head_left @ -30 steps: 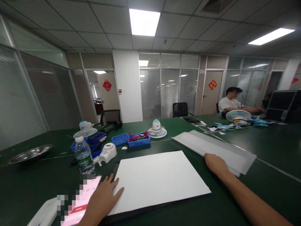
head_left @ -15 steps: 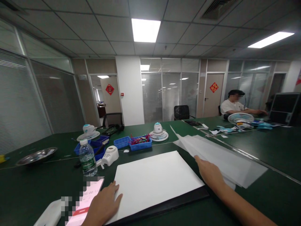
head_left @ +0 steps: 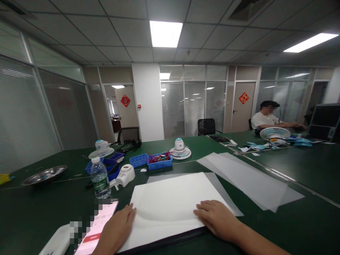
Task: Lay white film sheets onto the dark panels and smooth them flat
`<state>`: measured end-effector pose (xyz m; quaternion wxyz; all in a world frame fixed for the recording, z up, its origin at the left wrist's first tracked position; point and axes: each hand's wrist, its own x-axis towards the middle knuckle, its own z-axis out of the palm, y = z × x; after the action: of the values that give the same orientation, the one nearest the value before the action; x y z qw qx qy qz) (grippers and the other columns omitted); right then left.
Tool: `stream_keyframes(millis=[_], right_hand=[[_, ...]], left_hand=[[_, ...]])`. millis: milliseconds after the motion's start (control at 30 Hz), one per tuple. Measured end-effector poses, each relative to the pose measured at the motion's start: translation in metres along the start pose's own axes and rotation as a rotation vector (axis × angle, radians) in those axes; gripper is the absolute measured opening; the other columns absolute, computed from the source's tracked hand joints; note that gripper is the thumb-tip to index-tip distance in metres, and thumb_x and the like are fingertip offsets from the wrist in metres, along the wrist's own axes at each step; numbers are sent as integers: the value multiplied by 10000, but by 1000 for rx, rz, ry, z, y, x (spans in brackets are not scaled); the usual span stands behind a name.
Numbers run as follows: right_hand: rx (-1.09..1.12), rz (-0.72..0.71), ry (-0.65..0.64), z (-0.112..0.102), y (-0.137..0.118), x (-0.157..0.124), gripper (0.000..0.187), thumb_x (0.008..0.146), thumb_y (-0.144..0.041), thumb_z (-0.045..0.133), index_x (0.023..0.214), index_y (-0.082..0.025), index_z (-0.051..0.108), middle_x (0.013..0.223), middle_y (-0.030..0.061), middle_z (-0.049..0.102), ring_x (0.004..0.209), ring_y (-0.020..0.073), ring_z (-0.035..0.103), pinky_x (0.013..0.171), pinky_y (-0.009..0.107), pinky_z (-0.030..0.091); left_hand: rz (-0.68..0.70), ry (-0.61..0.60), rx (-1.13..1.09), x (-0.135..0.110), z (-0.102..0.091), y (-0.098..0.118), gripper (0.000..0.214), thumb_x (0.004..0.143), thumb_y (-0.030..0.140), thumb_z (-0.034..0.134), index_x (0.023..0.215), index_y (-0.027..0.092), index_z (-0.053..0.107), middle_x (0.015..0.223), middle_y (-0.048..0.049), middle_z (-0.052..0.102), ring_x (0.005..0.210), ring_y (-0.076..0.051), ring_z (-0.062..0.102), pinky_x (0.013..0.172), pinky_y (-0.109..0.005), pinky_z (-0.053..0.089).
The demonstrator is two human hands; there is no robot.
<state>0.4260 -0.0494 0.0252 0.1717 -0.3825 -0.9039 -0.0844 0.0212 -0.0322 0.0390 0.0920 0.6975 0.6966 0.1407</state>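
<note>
White paper (head_left: 170, 198) lies on a thin black board (head_left: 164, 243) in front of me. A translucent sheet (head_left: 227, 200) rests on the paper, skewed so that its corner sticks out past the right side; a slight bulge runs across its near part. My left hand (head_left: 120, 223) is at the paper's left edge, fingers extended and touching it. My right hand (head_left: 216, 217) lies with its fingers spread flat on the sheet near the right side. More translucent sheets (head_left: 252, 180) are fanned out on the table to the right.
On the left are a phone (head_left: 102, 219), a white device (head_left: 57, 241), a water bottle (head_left: 100, 179) and a metal dish (head_left: 44, 176). Beyond the paper stand blue trays (head_left: 159, 164), a white housing (head_left: 126, 175) and a small fan (head_left: 180, 150). A person (head_left: 268, 117) sits at far right.
My right hand has moved left from the translucent sheets to the paper, bringing one sheet over it and letting it go. My left hand has stayed at the left edge.
</note>
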Motion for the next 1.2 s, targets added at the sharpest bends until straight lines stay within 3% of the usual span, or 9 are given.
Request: stream_keyframes(millis=[167,333,467,533,633,733,967,1067,1200], right_hand=[[80,-57,-46,-10,-8,-1,337,980,-290,454,1243,-285,664,1193,63,730,1115,209,659,964,343,477],[222,-46,-56,-4,5,-1,397,994,-411,450,1342,-308,611,1293,48,690,1203,206,622,1039,361,455],[-59,436,17,8,70,-9,467,1001,-407,397,1426,-272,536,1420,67,598,1316,216,535,1121,388,391],[-174,633,36,10,110,-22,516,982,-360,414,1464,-192,489,1486,133,520,1387,268,454,1155,452,339],[-245,819,28,7,154,-49,548,954,-327,443,1461,-120,474,1516,212,455,1425,355,383,1131,570,316],[-280,963,-17,3,175,-73,537,952,-381,447,1403,-101,529,1447,262,510,1352,395,469,1040,596,392],[-247,967,-153,1,170,-74,410,990,-386,391,1101,-138,698,1073,210,716,1017,328,690,809,441,513],[-251,949,-189,-4,158,-65,339,971,-245,393,1006,-134,711,1020,207,730,963,324,711,767,418,516],[-272,917,-192,-14,136,-50,374,920,-84,330,1029,-77,688,983,256,726,907,349,724,751,447,519]], left_hand=[[-42,36,-42,3,-1,-1,663,986,518,191,1127,186,746,1138,-109,786,1092,-297,714,948,-419,517],[-39,65,-20,9,7,-5,603,924,516,384,1306,133,650,1371,-114,668,1265,-301,614,1083,-427,442],[-8,64,15,11,15,-6,576,891,448,446,1345,141,625,1448,-107,604,1330,-306,556,1135,-453,398],[10,63,39,12,18,-7,565,894,422,437,1360,159,618,1493,-94,560,1354,-307,533,1145,-466,390],[61,56,86,14,22,-10,529,918,374,388,1347,191,637,1507,-76,547,1355,-292,537,1153,-468,388],[118,63,110,16,27,-12,509,924,317,366,1318,193,663,1478,-84,577,1347,-286,545,1172,-480,361],[85,65,108,11,24,-9,510,916,383,416,1300,168,673,1450,-102,602,1330,-290,560,1153,-471,386],[74,77,121,10,22,-8,526,916,388,410,1300,138,668,1445,-126,603,1322,-296,566,1146,-470,391],[92,119,150,11,24,-10,560,919,386,395,1367,129,610,1500,-143,542,1332,-300,558,1153,-473,386]])
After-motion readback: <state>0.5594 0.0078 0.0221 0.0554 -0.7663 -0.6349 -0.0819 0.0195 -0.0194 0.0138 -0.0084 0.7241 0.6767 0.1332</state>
